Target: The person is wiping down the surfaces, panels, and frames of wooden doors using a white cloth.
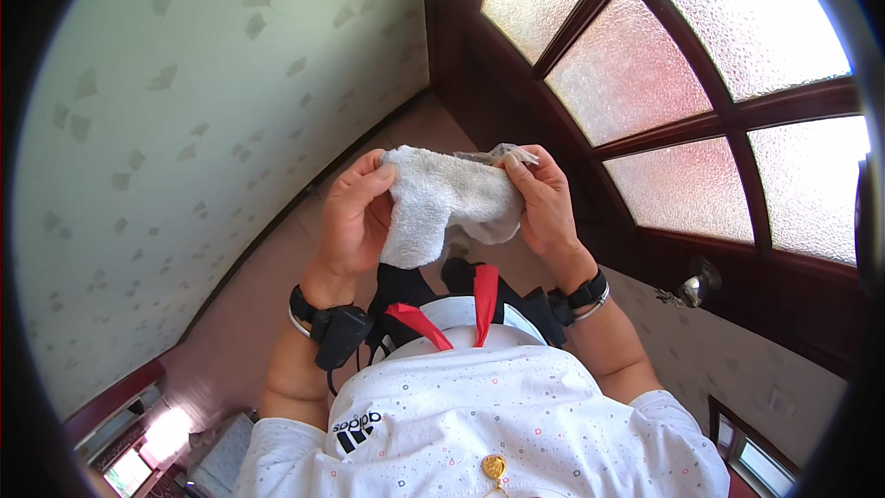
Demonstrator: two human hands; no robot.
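A pale grey terry cloth [422,200] is stretched between my two hands, its lower part hanging in folds. My left hand [356,211] pinches its left top corner between thumb and fingers. At the other end, my right hand [546,197] grips the cloth's right edge. A crumpled, translucent scrap that looks like plastic film [508,152] is caught between the right thumb and fingers, along the cloth's top edge. Both wrists carry black straps with dark devices, the left one [342,332] being the plainer to see.
On the right stands a dark wooden door [608,200] with frosted glass panes [629,76] and a metal knob [695,289], keys hanging at it. A patterned wall [207,104] runs along the left. Beneath lies a pinkish floor [276,270]; a grey padded object [222,460] is at lower left.
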